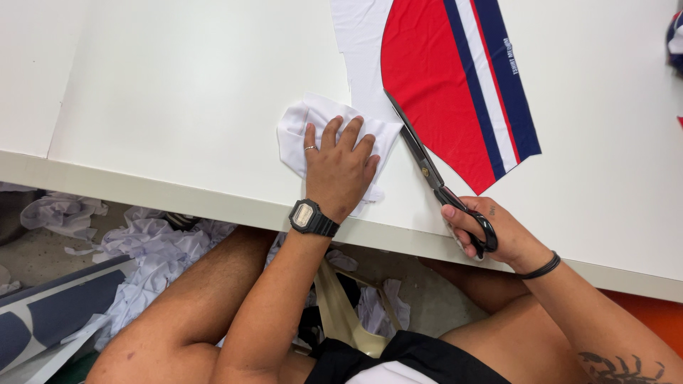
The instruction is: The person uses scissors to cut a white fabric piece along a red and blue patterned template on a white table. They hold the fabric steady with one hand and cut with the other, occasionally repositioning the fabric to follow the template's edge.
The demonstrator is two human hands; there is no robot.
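1. Left hand [340, 167], fingers spread flat, pins the folded white fabric [321, 128] at frame centre.
2. Right hand [491, 231], closed through the handles, holds the scissors [427, 167]; their blades point up-left along the red panel [434, 85], just right of the left hand.

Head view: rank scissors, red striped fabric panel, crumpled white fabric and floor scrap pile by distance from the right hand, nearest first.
1. Scissors: held in the right hand, blades pointing up the table.
2. Red striped fabric panel: just above the hand, along the blades.
3. Crumpled white fabric: to the left, under the left hand.
4. Floor scrap pile: far left, below the table edge.
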